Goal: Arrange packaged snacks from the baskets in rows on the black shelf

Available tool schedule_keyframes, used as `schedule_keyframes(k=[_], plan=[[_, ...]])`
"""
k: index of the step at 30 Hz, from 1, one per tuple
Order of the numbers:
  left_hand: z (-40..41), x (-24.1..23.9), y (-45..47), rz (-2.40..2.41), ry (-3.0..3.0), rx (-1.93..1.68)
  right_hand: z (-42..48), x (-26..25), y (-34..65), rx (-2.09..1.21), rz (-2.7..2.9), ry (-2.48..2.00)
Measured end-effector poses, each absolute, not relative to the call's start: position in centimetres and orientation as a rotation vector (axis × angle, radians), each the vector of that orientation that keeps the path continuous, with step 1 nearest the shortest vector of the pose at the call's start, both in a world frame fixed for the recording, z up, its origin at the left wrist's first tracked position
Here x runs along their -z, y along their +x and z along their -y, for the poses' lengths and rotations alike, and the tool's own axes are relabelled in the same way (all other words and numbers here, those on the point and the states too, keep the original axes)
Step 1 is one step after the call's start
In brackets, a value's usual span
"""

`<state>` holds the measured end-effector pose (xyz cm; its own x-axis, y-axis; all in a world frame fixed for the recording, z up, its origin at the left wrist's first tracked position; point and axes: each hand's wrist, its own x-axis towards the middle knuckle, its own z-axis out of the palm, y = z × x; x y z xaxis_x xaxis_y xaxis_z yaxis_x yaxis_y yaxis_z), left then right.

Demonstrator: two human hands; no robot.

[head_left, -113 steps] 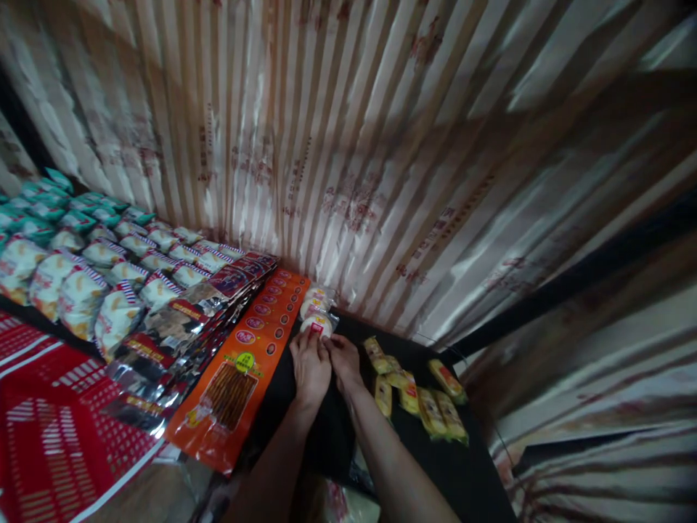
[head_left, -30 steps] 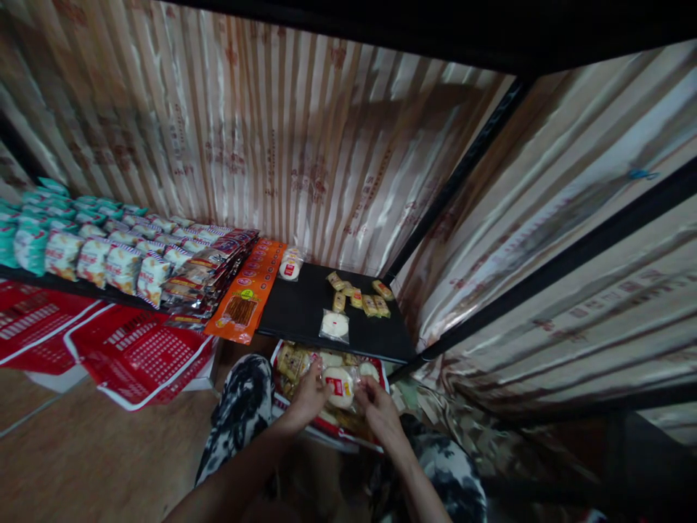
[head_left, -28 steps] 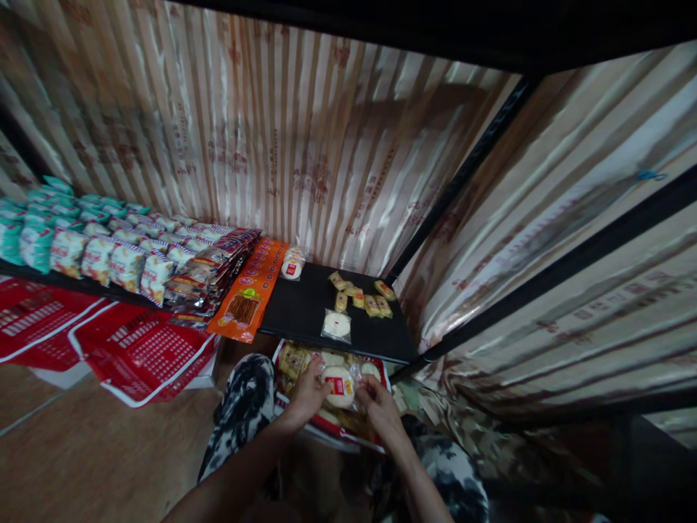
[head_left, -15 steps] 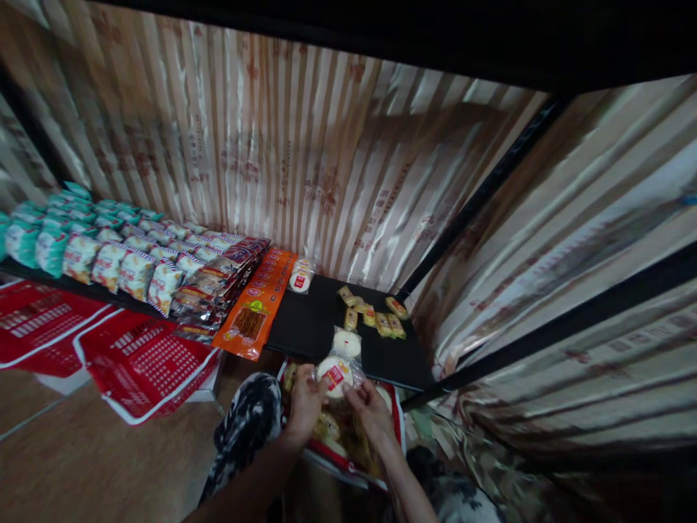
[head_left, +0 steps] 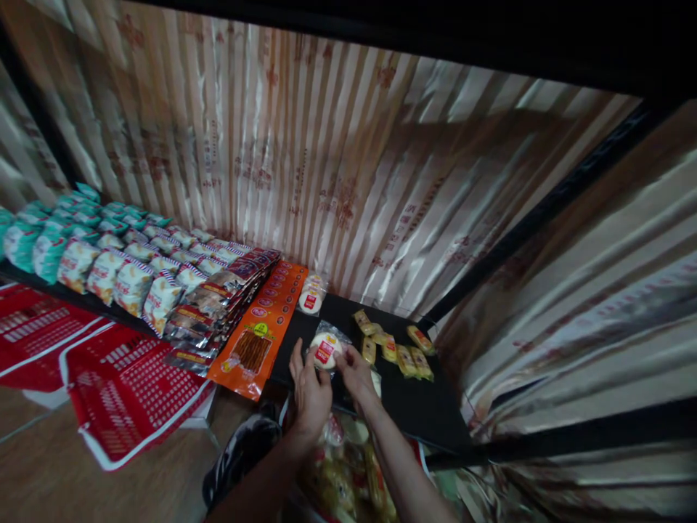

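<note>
Both of my hands hold a clear-wrapped round white cake with a red label [head_left: 324, 349] just above the black shelf [head_left: 425, 410]. My left hand [head_left: 309, 392] grips its left side and my right hand [head_left: 356, 373] pinches its right side. Farther back on the shelf lies a short row of the same white cakes [head_left: 312, 295]. Several small yellow snack packets [head_left: 396, 350] lie to the right of my hands. Another white cake packet peeks out beside my right wrist.
Long orange packets [head_left: 266, 327] and a stack of dark foil packets [head_left: 215, 309] lie left of my hands. Rows of white and teal bags [head_left: 109, 261] fill the shelf further left. Red baskets [head_left: 128, 396] lean on the floor. A tray of snacks [head_left: 348, 479] sits by my knees.
My hands lifted the white cake packet out of the tray by my knees and carried it up and forward over the black shelf. The camera moved closer to the shelf.
</note>
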<state>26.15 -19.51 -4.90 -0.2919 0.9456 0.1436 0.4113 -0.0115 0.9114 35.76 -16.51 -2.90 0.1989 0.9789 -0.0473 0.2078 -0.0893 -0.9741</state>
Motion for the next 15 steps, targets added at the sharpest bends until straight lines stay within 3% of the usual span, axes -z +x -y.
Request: schedule_keyframes(k=[15], plan=[[10.1,6.0,25.7,-1.789,1.514,-1.089,5.3,5.9,34.0,-0.963,1.211,-1.542]])
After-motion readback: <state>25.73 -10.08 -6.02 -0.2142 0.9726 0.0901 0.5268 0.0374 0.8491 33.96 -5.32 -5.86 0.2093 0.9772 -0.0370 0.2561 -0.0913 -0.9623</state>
